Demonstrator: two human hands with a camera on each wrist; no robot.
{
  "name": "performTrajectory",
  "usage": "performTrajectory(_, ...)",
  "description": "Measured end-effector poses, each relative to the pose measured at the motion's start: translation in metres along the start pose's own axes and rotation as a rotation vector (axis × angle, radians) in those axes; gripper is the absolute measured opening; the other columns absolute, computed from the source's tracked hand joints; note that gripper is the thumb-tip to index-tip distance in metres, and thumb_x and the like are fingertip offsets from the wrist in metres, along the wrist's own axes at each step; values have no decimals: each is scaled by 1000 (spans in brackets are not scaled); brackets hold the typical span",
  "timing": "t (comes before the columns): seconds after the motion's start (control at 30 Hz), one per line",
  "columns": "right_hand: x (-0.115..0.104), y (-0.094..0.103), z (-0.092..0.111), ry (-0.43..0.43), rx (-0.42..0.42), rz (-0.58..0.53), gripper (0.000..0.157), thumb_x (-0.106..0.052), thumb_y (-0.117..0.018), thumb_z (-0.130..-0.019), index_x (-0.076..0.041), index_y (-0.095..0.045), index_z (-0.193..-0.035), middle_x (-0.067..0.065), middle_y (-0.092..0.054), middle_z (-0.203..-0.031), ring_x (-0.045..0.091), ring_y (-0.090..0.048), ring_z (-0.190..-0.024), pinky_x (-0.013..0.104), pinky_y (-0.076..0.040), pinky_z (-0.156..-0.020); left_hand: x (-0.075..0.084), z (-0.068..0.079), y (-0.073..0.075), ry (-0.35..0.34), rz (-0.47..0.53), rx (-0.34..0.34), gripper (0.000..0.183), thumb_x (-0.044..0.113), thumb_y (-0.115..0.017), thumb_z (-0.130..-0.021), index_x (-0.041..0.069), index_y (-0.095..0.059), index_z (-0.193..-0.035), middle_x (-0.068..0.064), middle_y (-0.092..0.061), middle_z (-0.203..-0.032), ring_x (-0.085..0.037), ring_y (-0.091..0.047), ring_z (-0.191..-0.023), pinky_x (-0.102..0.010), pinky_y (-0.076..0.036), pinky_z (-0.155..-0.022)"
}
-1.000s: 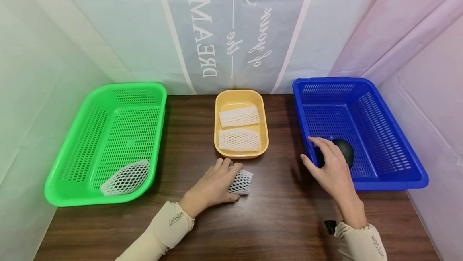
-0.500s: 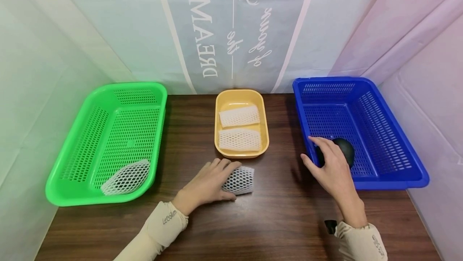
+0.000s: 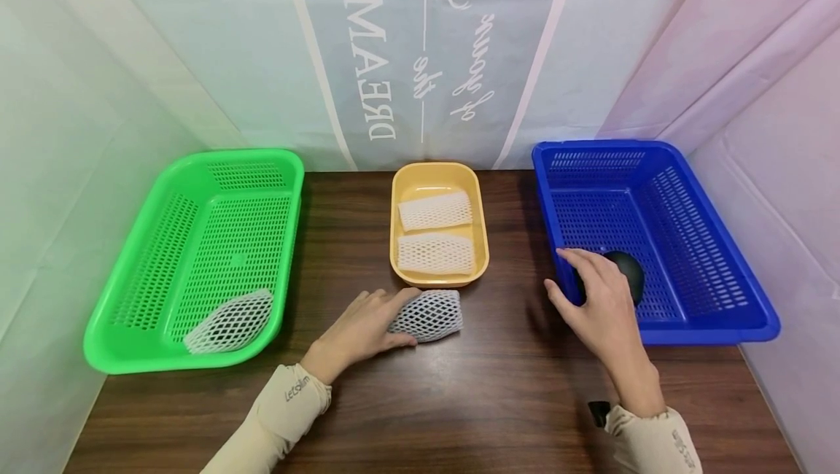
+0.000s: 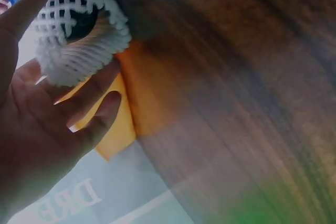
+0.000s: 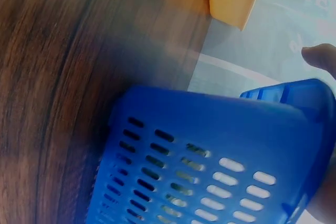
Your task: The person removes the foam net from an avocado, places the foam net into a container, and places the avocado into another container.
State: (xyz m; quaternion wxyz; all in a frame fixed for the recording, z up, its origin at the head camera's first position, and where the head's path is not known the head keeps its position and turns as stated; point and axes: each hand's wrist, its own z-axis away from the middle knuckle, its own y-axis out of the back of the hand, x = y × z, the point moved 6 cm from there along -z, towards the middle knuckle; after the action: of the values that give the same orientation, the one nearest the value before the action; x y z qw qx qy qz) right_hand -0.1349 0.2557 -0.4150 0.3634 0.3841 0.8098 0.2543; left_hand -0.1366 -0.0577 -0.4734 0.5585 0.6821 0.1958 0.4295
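Observation:
My left hand (image 3: 357,328) holds the left end of a white foam net sleeve (image 3: 429,316) between thumb and fingers, just in front of the yellow tray. Inside the sleeve, the left wrist view shows a dark green, smooth, rounded thing (image 4: 83,23), perhaps an avocado. My right hand (image 3: 607,310) hangs over the near left rim of the blue basket (image 3: 712,335), fingers loosely bent and thumb apart. Partly hidden behind it, a dark rounded fruit (image 3: 628,275) lies in that basket. Whether the right fingertips touch anything is hidden.
A yellow tray (image 3: 483,230) at the back middle holds two flat foam net sleeves (image 3: 435,254). On the left stands a green basket (image 3: 298,204) with a net-covered dark thing (image 3: 231,322) in its near corner. A printed cloth (image 3: 420,44) hangs behind the wooden table (image 3: 472,401).
My left hand has drawn back to the left along the sleeve, so more of the net shows, and the sleeve has moved slightly toward the tray. The right hand has hardly moved.

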Motion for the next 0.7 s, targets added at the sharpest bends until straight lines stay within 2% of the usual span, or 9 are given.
performTrajectory(0.07, -6, 0, -1, 35, 39, -20, 42, -21, -73, -81, 0, -69, -118, 23, -68, -114, 42, -60, -108, 53, -42, -95, -1, 0, -1, -7, 7, 13, 72, 48, -77, -80, 21, -49, -141, -4, -74, -111, -21, -65, -94, -39, -49, -78)
performTrajectory(0.2, -20, -3, -2, 86, 85, -83, 43, -35, -63, -91, 0, -71, -114, 21, -69, -111, 42, -60, -108, 35, -39, -107, -3, 0, -2, -14, 38, 17, 70, 45, -76, -81, 20, -49, -141, -3, -73, -112, -20, -64, -94, -41, -51, -79)
performTrajectory(0.27, -28, -7, -1, 109, 78, -113, 44, -38, -60, -94, 0, -71, -113, 20, -69, -112, 41, -60, -108, 26, -36, -110, -5, 0, -2, -13, 53, 14, 70, 45, -76, -82, 21, -49, -142, -3, -73, -114, -21, -64, -95, -42, -51, -81)
performTrajectory(0.33, -35, -13, 1, 129, 60, -145, 42, -36, -60, -94, 0, -71, -114, 19, -69, -113, 40, -60, -109, 22, -34, -111, -6, -1, -3, -9, 63, 9, 69, 45, -76, -82, 22, -50, -141, -3, -73, -115, -21, -64, -96, -42, -52, -82)
performTrajectory(0.47, -44, -28, 8, 140, -18, -171, 35, -23, -67, -89, -1, -69, -116, 16, -69, -114, 36, -60, -110, 23, -36, -108, -9, -1, -4, -2, 70, 7, 65, 45, -75, -82, 24, -53, -139, -2, -73, -115, -20, -63, -98, -42, -51, -84)
performTrajectory(0.6, -47, -45, 16, 110, -124, -154, 38, -11, -78, -79, -3, -69, -116, 13, -69, -113, 31, -62, -110, 32, -43, -101, -11, -1, -4, 1, 70, 12, 62, 44, -75, -82, 25, -55, -137, 0, -72, -116, -21, -63, -99, -42, -51, -84)
performTrajectory(0.7, -48, -58, 22, 60, -214, -139, 40, -12, -81, -78, -5, -69, -115, 10, -70, -112, 27, -64, -110, 38, -48, -95, -11, 0, -4, 0, 66, 15, 60, 43, -75, -82, 26, -56, -137, 1, -72, -117, -21, -63, -99, -42, -50, -84)
